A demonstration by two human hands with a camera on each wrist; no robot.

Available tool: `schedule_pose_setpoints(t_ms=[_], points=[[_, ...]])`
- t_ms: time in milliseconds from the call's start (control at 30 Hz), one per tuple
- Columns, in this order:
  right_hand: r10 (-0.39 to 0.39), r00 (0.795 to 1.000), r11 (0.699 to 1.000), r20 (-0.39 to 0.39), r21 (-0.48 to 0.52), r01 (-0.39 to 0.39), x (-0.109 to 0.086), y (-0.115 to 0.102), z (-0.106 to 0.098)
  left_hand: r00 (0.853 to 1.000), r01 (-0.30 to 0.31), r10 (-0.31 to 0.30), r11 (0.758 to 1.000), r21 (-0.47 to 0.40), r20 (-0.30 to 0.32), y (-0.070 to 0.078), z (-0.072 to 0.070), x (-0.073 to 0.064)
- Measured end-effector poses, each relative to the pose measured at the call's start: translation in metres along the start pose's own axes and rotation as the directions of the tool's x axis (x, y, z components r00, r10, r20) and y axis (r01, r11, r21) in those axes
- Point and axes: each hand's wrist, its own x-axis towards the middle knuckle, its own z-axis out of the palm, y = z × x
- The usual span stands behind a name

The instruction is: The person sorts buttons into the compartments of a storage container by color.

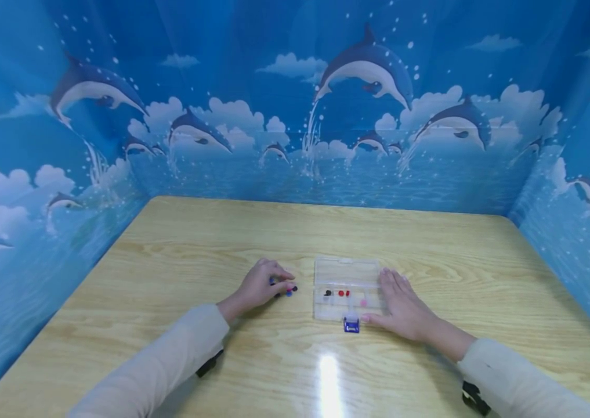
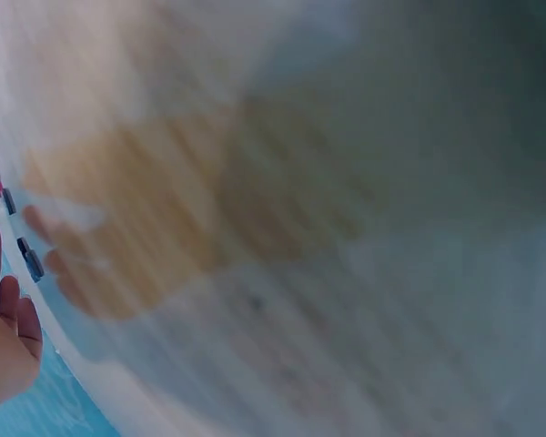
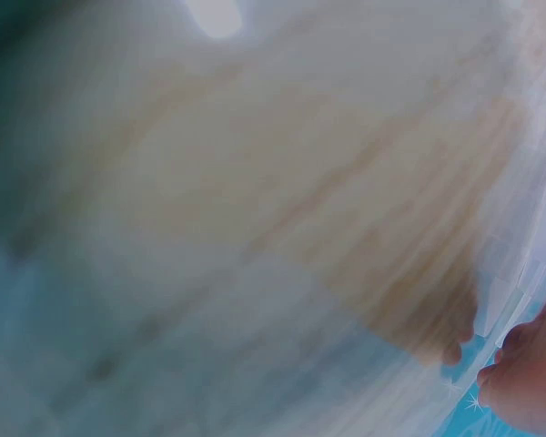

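Note:
My left hand [image 1: 263, 283] is low over the wood-patterned table, its thumb and fingers spread around several small blue, black and red pieces [image 1: 289, 293]. In the left wrist view, loosely bent fingers [image 2: 9, 305] show beside a few of these pieces [image 2: 29, 259], and no piece is seen pinched. To the right lies a clear plastic compartment box [image 1: 346, 271] with its lid laid back. Inside it are black pieces [image 1: 328, 293], red pieces [image 1: 341, 293] and a pink piece [image 1: 363, 302]. My right hand [image 1: 406, 307] rests along the box's right side with straight fingers.
A small blue piece with a white mark [image 1: 351, 325] sits at the box's front edge. Light glares off the table [image 1: 232, 226] in front. A dolphin-print curtain [image 1: 295, 162] stands around the table's back and sides.

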Motion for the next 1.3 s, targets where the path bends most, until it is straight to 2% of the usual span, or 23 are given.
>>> schedule_pose_setpoints(t_ms=[667,1033,1300], points=[[0.004,1.000,1.000,0.005,0.013,-0.004,0.0001,0.0008,0.0003,0.998,-0.066,0.065,0.998,0.021,0.018,-0.0072,0.0007,-0.0033],[0.008,1.000,1.000,0.009,0.008,-0.008,0.0006,0.0007,0.0008,0.999,-0.040,0.039,0.999,0.017,0.029,-0.0057,0.0004,-0.0033],[0.007,1.000,1.000,0.005,0.006,-0.007,0.0005,0.0009,0.0009,0.999,-0.029,0.027,0.998,0.057,0.030,-0.0059,0.0006,-0.0017]])
